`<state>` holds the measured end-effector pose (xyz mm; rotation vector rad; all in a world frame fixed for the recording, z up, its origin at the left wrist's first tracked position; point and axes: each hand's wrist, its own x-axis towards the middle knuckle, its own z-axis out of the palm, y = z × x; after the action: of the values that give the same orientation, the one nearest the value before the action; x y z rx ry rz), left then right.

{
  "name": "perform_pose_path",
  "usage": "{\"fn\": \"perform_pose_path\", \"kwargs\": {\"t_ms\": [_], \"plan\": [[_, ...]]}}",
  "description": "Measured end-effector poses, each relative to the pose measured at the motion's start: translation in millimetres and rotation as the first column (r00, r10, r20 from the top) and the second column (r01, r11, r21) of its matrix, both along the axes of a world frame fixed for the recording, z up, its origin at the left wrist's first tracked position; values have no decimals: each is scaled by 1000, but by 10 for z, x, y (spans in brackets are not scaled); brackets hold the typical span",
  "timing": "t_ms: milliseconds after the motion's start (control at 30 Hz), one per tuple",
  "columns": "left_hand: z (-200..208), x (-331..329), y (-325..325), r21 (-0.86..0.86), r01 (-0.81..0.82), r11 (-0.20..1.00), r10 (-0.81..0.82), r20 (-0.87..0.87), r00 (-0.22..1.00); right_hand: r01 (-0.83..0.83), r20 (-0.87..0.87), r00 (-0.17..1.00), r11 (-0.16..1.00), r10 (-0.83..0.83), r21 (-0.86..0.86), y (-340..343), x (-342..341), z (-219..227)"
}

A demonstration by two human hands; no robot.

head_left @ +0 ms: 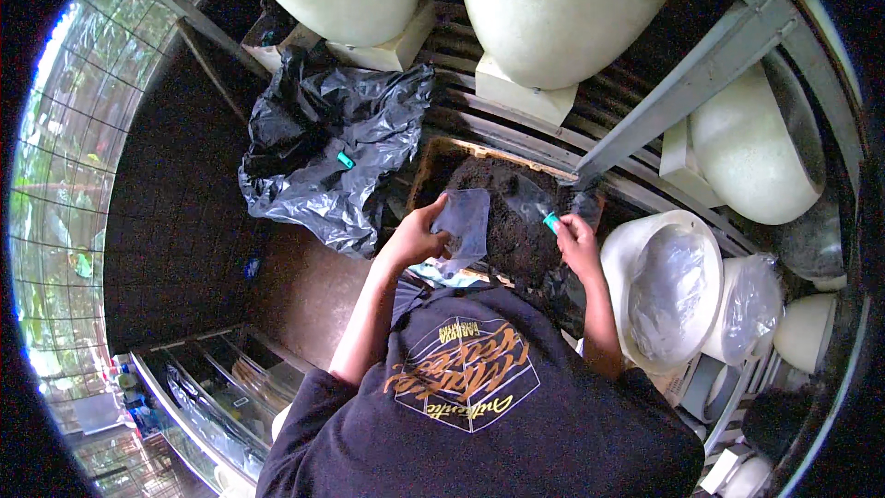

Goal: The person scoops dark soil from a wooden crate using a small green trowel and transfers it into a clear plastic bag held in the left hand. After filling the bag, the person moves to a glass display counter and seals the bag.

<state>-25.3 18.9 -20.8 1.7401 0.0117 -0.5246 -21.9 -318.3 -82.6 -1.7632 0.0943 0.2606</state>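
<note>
A clear plastic bag [468, 221] hangs from my left hand [419, 232], whose fingers close on its left side. In my right hand [577, 243] is a small hand trowel [551, 220] with a green handle. Its blade points up and left, lying over the dark soil [516, 231]. That soil fills a shallow tan crate [498, 153] in front of me. The bag is above the crate's left part. Whether there is soil inside the bag I cannot tell.
Left of the crate lies a crumpled black plastic sheet [323, 111] with a small green piece [346, 160] on it. Large pale planters [562, 14] stand on slatted shelving beyond. A metal post [682, 83] slants at the right, near a plastic-lined planter [619, 277]. Wire mesh is far left.
</note>
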Motion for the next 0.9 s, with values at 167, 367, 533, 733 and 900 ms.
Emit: {"fn": "perform_pose_path", "kwargs": {"t_ms": [167, 367, 533, 733, 900], "plan": [[80, 107, -70, 49, 18, 999, -15, -58, 998, -79, 206, 974, 995, 91, -64, 267, 20, 878], [134, 39, 19, 58, 5, 998, -2, -61, 998, 119, 132, 988, 923, -75, -367, -82, 48, -87], [72, -130, 187, 27, -41, 999, 42, -71, 997, 57, -478, 842, 922, -251, -383, -82, -8, -1061], [117, -259, 213, 24, -56, 998, 58, -89, 994, 116, -526, 812, 952, -255, -283, 197, 72, -1870], [127, -238, 185, 38, -50, 998, 53, -73, 996, 224, -526, 791, 949, -311, -224, 115, -7, -1972]]}}
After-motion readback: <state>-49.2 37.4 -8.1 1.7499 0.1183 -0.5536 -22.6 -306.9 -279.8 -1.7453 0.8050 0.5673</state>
